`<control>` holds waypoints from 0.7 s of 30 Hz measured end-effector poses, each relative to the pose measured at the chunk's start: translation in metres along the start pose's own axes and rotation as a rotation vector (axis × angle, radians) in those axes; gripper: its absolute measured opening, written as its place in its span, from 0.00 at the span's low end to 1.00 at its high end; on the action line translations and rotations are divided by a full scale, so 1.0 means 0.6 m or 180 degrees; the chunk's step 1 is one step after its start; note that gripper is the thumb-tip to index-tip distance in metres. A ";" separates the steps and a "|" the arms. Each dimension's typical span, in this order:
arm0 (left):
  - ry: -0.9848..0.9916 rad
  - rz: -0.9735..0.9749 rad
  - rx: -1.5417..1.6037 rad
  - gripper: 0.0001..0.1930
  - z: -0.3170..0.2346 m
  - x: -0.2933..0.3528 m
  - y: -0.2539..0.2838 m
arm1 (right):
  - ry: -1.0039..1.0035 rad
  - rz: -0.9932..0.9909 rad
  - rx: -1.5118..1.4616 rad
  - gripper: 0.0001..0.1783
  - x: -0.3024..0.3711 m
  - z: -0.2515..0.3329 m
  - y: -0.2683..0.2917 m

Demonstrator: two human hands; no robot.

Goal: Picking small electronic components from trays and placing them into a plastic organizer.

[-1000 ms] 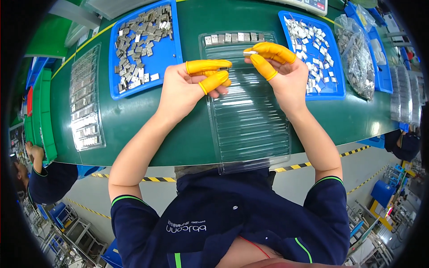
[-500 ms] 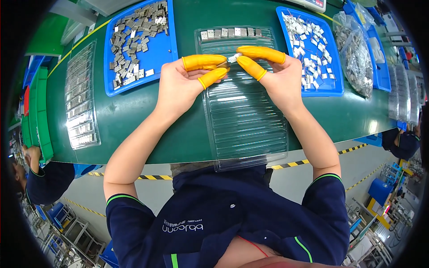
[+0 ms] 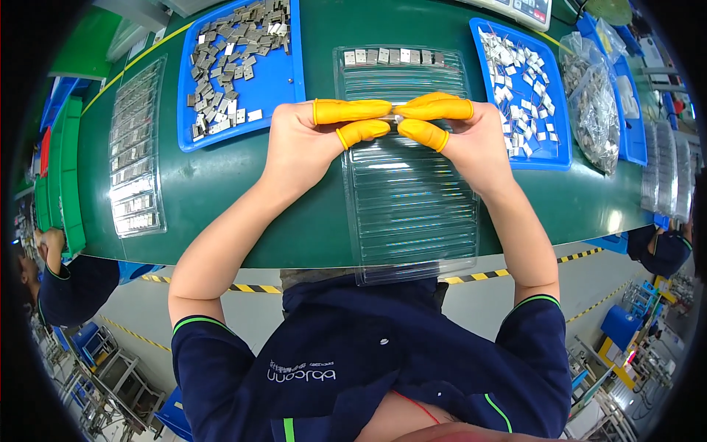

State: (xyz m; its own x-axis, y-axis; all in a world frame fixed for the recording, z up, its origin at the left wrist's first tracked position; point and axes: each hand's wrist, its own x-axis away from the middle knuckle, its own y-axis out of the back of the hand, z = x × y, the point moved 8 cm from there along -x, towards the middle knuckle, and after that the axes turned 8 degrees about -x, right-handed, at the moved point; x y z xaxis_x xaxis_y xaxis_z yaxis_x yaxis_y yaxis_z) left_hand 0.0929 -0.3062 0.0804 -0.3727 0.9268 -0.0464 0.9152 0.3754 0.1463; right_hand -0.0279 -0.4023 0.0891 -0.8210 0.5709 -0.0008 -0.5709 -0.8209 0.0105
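My left hand [image 3: 303, 147] and my right hand [image 3: 477, 147] meet above a clear ribbed plastic tray [image 3: 412, 210], with yellow finger cots on thumbs and forefingers. Both are closed in a pinch. Between the fingertips shows a bit of a small white part [image 3: 398, 117]; the right fingers grip it. The left fingers pinch a small metal connector shell, now almost wholly covered by the cots. Whether one piece sits inside the other is hidden. At the tray's far end lies a row of several metal-and-white connectors [image 3: 384, 57].
A blue tray [image 3: 274, 96] of loose metal shells stands at the far left, another blue tray [image 3: 549, 153] of small white parts at the right. A filled clear tray [image 3: 136, 147] lies further left. Beyond the right tray is a plastic bag of parts [image 3: 595, 121].
My hands have drawn together, and the white part and metal shell now meet between the fingertips. Less of both pieces shows. The view has shifted slightly.
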 end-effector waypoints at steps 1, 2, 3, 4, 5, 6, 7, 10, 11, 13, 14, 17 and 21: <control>-0.0034 0.0098 -0.0093 0.12 -0.006 0.000 -0.002 | -0.0001 0.0002 -0.0003 0.11 -0.001 0.000 0.003; -0.0069 0.0197 -0.0186 0.12 -0.011 0.000 -0.005 | -0.0221 0.0090 -0.0281 0.11 -0.001 -0.009 0.002; -0.0067 0.0196 -0.0187 0.12 -0.011 0.000 -0.004 | -0.0442 0.0177 -0.0558 0.11 0.000 -0.018 -0.002; 0.0076 0.0317 0.0316 0.11 -0.007 0.000 -0.008 | -0.0440 0.0170 -0.0556 0.11 0.000 -0.017 -0.001; 0.0219 0.0438 0.0820 0.11 -0.003 0.001 -0.013 | -0.0460 0.0270 -0.0609 0.11 0.001 -0.017 -0.006; 0.0216 0.0445 0.0824 0.11 -0.002 0.001 -0.011 | -0.0481 0.0371 -0.0660 0.11 0.002 -0.017 -0.011; 0.0196 0.0541 0.0799 0.10 -0.002 0.003 -0.012 | -0.0484 0.0378 -0.0657 0.11 0.002 -0.015 -0.013; 0.0149 0.0718 0.0760 0.10 -0.002 0.007 -0.017 | -0.0688 0.0577 -0.0827 0.11 0.006 -0.014 -0.027; 0.0170 0.0678 0.0761 0.10 -0.001 0.006 -0.018 | -0.0581 0.0543 -0.0870 0.10 0.006 -0.012 -0.025; 0.0192 0.0646 0.0765 0.10 -0.001 0.006 -0.020 | -0.0477 0.0503 -0.0913 0.10 0.006 -0.014 -0.025; 0.0041 0.0563 0.0702 0.11 -0.007 0.005 -0.016 | -0.0081 0.0320 -0.0542 0.09 0.004 -0.005 -0.018; 0.0088 0.0224 0.0780 0.13 -0.006 0.000 -0.015 | 0.0715 -0.0139 0.0220 0.09 0.003 0.018 -0.010; 0.0783 0.0173 0.1002 0.16 0.016 -0.003 -0.014 | 0.1687 -0.0724 0.1468 0.12 0.024 0.077 -0.010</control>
State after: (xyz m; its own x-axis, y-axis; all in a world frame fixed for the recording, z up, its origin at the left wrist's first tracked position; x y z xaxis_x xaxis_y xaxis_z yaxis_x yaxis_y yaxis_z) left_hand 0.0873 -0.3111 0.0698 -0.3130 0.9292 0.1966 0.9225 0.3467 -0.1696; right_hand -0.0362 -0.3883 0.1351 -0.6418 0.5497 -0.5347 -0.7628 -0.5290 0.3718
